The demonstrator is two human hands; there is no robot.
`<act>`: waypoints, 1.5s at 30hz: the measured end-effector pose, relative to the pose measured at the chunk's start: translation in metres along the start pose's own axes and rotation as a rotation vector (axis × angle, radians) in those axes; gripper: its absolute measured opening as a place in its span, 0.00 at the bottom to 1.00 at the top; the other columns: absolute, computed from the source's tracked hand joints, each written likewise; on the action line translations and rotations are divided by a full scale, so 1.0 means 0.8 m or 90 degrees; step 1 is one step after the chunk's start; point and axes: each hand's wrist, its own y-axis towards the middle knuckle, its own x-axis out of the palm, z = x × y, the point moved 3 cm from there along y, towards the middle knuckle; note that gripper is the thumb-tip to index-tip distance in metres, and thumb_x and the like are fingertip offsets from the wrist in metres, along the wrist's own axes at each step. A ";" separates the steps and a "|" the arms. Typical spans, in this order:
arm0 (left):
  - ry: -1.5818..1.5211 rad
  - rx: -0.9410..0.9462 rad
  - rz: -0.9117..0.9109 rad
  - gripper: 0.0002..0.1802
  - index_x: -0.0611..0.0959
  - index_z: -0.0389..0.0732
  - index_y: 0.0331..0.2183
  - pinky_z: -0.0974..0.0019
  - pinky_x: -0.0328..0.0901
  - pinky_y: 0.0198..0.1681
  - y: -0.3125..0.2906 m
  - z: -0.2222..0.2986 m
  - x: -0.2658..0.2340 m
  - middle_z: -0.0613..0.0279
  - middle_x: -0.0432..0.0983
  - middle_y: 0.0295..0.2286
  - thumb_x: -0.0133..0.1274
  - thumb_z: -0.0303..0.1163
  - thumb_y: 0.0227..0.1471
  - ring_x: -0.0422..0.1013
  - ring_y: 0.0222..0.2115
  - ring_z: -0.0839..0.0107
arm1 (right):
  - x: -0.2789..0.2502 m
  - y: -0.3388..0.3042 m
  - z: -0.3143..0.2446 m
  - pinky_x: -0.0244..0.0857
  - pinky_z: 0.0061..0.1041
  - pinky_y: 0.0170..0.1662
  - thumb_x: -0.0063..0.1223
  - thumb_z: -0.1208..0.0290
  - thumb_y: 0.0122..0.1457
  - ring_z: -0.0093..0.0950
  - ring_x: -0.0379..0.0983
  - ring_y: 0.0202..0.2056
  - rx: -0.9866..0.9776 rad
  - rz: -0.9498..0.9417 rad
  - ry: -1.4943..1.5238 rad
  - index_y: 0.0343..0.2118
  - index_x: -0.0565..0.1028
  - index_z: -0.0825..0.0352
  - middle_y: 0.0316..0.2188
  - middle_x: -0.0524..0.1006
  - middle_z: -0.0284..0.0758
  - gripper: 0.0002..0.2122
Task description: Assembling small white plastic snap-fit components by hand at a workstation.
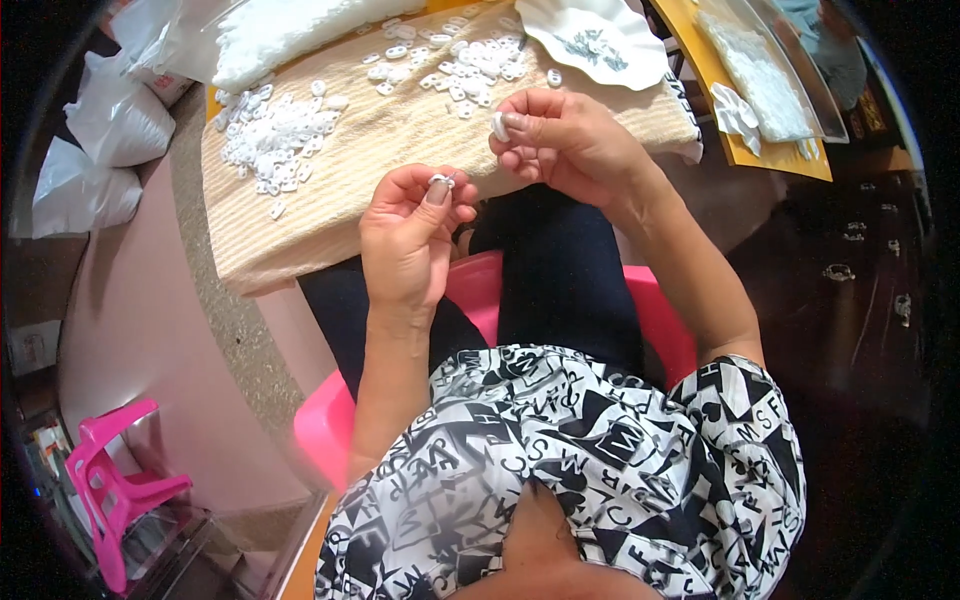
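Left hand [415, 245]: thumb and fingers pinching a small white piece [440, 181]. Right hand [575, 145]: pinching a white oval piece [499, 126]. Pieces held apart near the cloth-covered desk's [335, 215] near edge. Advice: grip by rims, light pressure, work farther over the cloth to catch drops.

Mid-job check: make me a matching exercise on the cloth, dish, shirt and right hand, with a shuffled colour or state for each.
1. cloth
2. dish
3. shirt
4. right hand

A. patterned in black and white
B. pinching a white piece
C. pale and striped
D. white, holding grey bits

Pairs: 1-C, 2-D, 3-A, 4-B
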 end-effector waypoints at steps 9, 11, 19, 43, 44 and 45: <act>0.088 -0.018 -0.026 0.07 0.75 0.35 0.32 0.72 0.64 0.27 -0.009 0.002 0.009 0.57 0.71 0.26 0.49 0.21 0.46 0.67 0.25 0.69 | 0.010 -0.024 0.008 0.63 0.14 0.26 0.50 0.77 0.50 0.19 0.69 0.24 -0.065 0.045 -0.108 0.35 0.70 0.72 0.24 0.73 0.34 0.09; 0.097 -0.020 -0.013 0.07 0.75 0.34 0.32 0.72 0.64 0.27 -0.012 0.002 0.012 0.56 0.72 0.26 0.49 0.21 0.45 0.68 0.25 0.69 | 0.013 -0.026 0.008 0.62 0.14 0.25 0.50 0.78 0.49 0.18 0.68 0.22 -0.092 0.058 -0.161 0.35 0.70 0.72 0.23 0.73 0.33 0.09; 0.124 0.003 -0.006 0.08 0.74 0.30 0.33 0.74 0.68 0.24 -0.017 0.006 0.018 0.54 0.74 0.25 0.50 0.20 0.45 0.71 0.23 0.72 | 0.022 -0.033 0.005 0.61 0.14 0.24 0.50 0.78 0.48 0.17 0.67 0.22 -0.092 0.041 -0.146 0.33 0.71 0.72 0.22 0.72 0.31 0.08; 0.089 -0.010 -0.007 0.08 0.75 0.31 0.32 0.75 0.68 0.23 -0.015 0.003 0.017 0.55 0.73 0.24 0.49 0.20 0.45 0.71 0.22 0.73 | 0.019 -0.031 0.011 0.67 0.15 0.27 0.49 0.77 0.51 0.18 0.69 0.22 -0.049 0.035 -0.114 0.35 0.72 0.73 0.24 0.73 0.33 0.09; 0.089 -0.010 -0.007 0.08 0.75 0.31 0.32 0.75 0.68 0.23 -0.015 0.003 0.017 0.55 0.73 0.24 0.49 0.20 0.45 0.71 0.22 0.73 | 0.021 -0.032 0.010 0.66 0.15 0.26 0.49 0.78 0.51 0.18 0.69 0.22 -0.063 0.044 -0.129 0.35 0.72 0.73 0.24 0.73 0.33 0.09; 0.100 -0.007 -0.001 0.08 0.75 0.31 0.32 0.75 0.68 0.23 -0.016 0.004 0.017 0.56 0.73 0.24 0.50 0.20 0.45 0.71 0.22 0.74 | 0.022 -0.032 0.010 0.66 0.15 0.26 0.49 0.78 0.51 0.18 0.69 0.22 -0.062 0.043 -0.129 0.35 0.72 0.73 0.24 0.73 0.33 0.09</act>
